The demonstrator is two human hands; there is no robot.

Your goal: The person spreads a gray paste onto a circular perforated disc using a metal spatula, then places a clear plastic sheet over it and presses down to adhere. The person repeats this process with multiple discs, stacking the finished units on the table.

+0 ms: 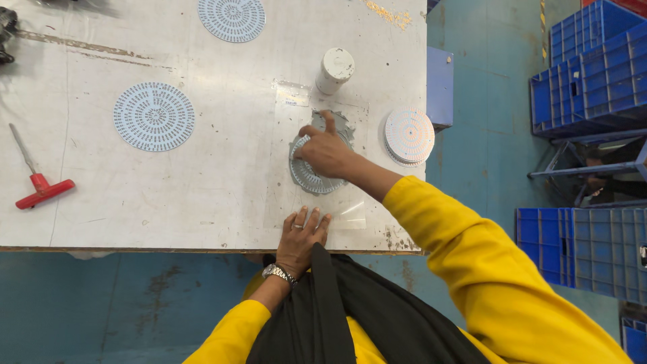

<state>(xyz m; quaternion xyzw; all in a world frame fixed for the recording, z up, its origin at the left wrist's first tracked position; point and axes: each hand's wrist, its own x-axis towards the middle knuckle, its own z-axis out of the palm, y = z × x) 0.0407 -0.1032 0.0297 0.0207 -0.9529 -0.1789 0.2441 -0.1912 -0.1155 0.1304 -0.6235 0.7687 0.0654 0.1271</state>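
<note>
My right hand (325,149) rests on top of a grey round finned metal disc (311,174) lying on the white table (222,168), fingers curled over its upper edge. My left hand (302,236) lies flat and open on the table's near edge, with a ring and a wristwatch on it. A white cylinder-shaped container (334,69) stands just beyond the right hand. A stack of round white circuit discs (408,135) sits to the right, at the table's edge.
Two more round circuit discs lie on the table, one at mid-left (153,116) and one at the far edge (232,17). A red T-handled tool (39,185) lies at the left. Blue plastic crates (588,74) stand on the floor at the right.
</note>
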